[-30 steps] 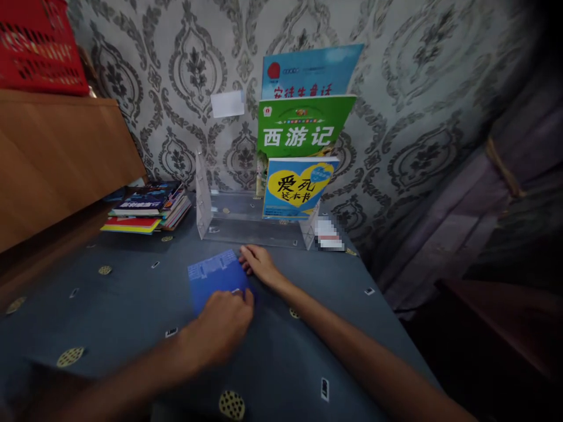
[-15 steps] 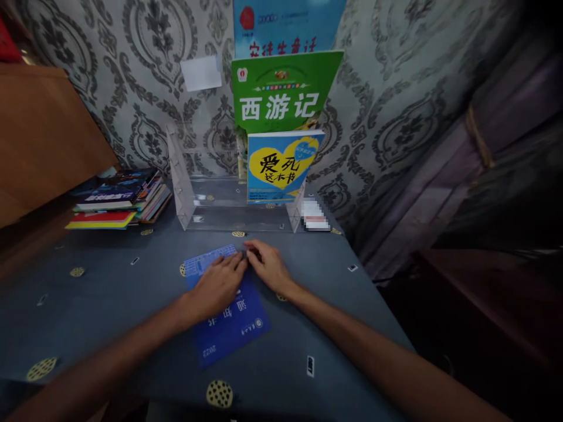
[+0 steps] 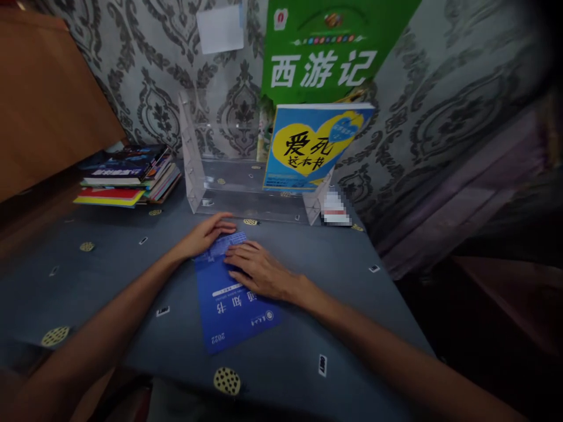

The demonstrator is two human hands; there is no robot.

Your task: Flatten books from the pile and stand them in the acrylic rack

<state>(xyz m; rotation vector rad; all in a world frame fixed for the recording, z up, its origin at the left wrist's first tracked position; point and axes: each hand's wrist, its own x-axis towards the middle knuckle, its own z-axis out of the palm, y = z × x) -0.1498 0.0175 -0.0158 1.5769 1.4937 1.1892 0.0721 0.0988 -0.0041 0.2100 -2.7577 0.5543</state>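
Observation:
A blue booklet (image 3: 229,328) with white characters lies slanted on the dark tablecloth. My left hand (image 3: 206,234) rests at its upper left corner, fingers stretched toward the right. Flat over its right part lies my right hand (image 3: 259,271), its fingers spread and pointing left; the palm covers some of the print. Neither hand grips anything. Behind them stands a clear display rack (image 3: 250,202). It bears a blue and yellow book (image 3: 303,146) at its lower right, with a green book (image 3: 325,58) behind that one.
A stack of books (image 3: 127,173) sits at the back left beside a wooden panel (image 3: 53,105). A pixelated item (image 3: 336,208) lies right of the rack. White paper (image 3: 220,29) is on the patterned wall, and a curtain hangs at right.
My left hand has moved off the booklet's middle to its upper left corner. My right hand has come onto the booklet and flattened. The view has shifted, so the rack looks closer.

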